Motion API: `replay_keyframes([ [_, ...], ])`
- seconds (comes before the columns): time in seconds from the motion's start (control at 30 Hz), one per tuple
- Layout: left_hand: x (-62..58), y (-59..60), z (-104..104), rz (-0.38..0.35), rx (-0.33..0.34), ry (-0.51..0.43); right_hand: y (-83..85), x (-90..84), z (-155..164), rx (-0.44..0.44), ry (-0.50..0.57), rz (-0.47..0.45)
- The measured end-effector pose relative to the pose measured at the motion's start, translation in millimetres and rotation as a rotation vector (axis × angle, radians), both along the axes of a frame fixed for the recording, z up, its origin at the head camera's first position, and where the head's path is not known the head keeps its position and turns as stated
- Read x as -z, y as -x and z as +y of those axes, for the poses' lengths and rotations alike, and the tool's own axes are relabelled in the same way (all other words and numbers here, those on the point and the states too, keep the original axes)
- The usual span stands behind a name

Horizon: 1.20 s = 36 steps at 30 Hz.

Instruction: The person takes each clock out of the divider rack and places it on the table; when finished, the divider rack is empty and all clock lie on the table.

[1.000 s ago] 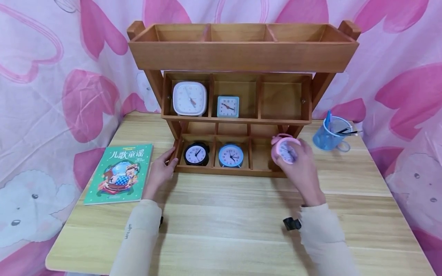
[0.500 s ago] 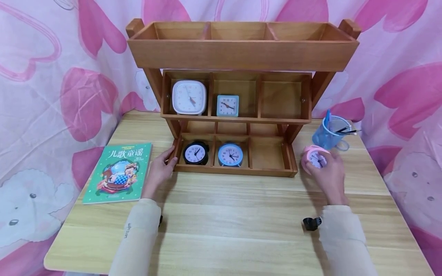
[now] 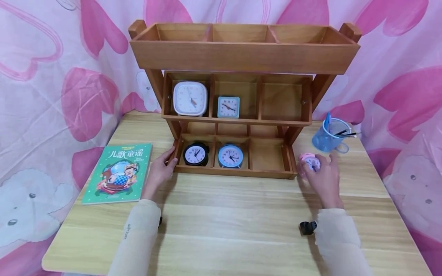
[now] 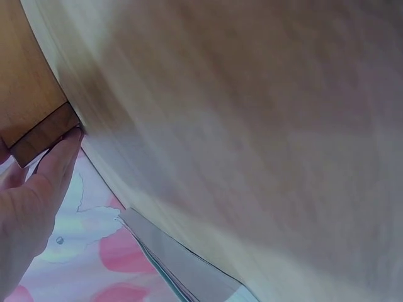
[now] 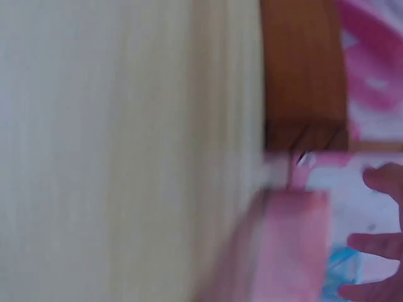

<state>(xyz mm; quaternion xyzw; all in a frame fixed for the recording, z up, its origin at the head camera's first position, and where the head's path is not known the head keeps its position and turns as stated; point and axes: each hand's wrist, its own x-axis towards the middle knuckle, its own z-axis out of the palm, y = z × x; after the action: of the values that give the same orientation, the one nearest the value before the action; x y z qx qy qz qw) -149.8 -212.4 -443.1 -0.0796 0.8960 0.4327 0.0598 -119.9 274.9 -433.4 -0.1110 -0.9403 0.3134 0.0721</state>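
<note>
In the head view, a pink round alarm clock (image 3: 312, 163) is just right of the wooden shelf's bottom tier. My right hand (image 3: 324, 180) is over it, thumb and fingers spread. In the right wrist view, the fingers (image 5: 378, 245) stand apart from the blurred pink clock (image 5: 293, 245). My left hand (image 3: 160, 172) grips the lower left end of the wooden shelf (image 3: 238, 172); the left wrist view shows fingers (image 4: 60, 154) against its corner. A black alarm clock (image 3: 195, 154) and a blue alarm clock (image 3: 230, 156) occupy the bottom tier's left and middle compartments.
The middle tier holds a white clock (image 3: 190, 98) at left and a small teal square clock (image 3: 228, 107) in the centre. A blue mesh pen cup (image 3: 326, 138) stands behind the pink clock. A green book (image 3: 119, 172) lies at left on the wooden table (image 3: 228, 230).
My right hand has carried the pink clock out of the bottom right compartment to the table beside the shelf, and its fingers have spread off it. My left hand has stayed at the shelf.
</note>
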Motion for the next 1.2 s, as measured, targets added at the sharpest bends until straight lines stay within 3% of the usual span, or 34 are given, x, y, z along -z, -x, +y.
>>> replay_keyframes([
  [0.1,-3.2,-2.1,-0.4,-0.008,-0.009,-0.006,-3.7,-9.6,-26.5,-0.045,-0.014,0.155],
  [0.17,-4.8,-2.4,-0.5,-0.010,-0.011,-0.006,-5.0,-14.6,-48.0,-0.110,-0.010,0.201],
  [0.33,-6.5,-2.0,-0.1,-0.005,-0.013,-0.018,-2.4,-18.0,-105.4,-0.283,-0.024,0.178],
  [0.53,-6.0,-1.6,1.0,-0.005,-0.025,-0.033,14.6,-10.6,-162.8,-0.400,-0.062,0.093],
  [0.8,-3.3,-2.2,4.3,-0.024,-0.040,-0.048,38.0,2.2,-199.8,-0.421,-0.161,-0.022],
  [0.93,-3.0,-3.0,5.4,-0.045,-0.046,-0.057,43.7,9.4,-208.0,-0.394,-0.159,-0.083],
  [1.2,-2.4,-1.7,5.5,-0.036,-0.043,-0.054,47.5,15.9,-214.5,-0.305,-0.098,-0.064],
])
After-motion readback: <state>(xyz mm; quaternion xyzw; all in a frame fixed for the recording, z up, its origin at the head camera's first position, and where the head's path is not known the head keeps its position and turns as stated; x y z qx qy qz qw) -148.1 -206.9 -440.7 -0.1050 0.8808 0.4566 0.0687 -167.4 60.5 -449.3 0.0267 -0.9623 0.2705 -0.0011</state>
